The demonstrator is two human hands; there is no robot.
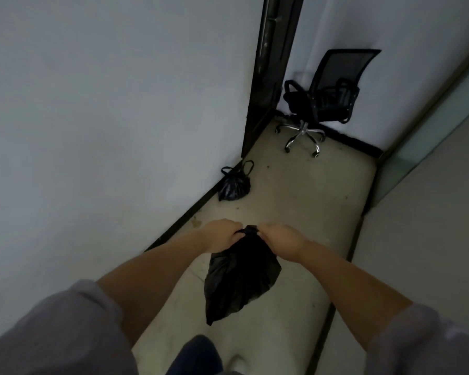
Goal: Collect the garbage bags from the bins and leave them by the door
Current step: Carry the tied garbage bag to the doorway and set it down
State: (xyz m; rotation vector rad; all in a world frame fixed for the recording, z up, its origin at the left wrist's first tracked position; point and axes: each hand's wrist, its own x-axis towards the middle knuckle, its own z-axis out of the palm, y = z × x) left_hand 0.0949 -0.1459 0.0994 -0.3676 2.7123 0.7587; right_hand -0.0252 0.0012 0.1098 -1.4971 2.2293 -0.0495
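A black garbage bag (238,277) hangs in front of me above the floor. My left hand (220,235) and my right hand (280,240) both grip its gathered top, one on each side. A second black garbage bag (233,185), tied with its handles sticking up, lies on the floor against the left wall. It sits just short of the dark door frame (266,77) further along that wall.
A black mesh office chair (322,101) on a chrome wheeled base stands in the far corner past the door. White walls close in the narrow corridor on the left and right. The beige floor (309,207) runs between them.
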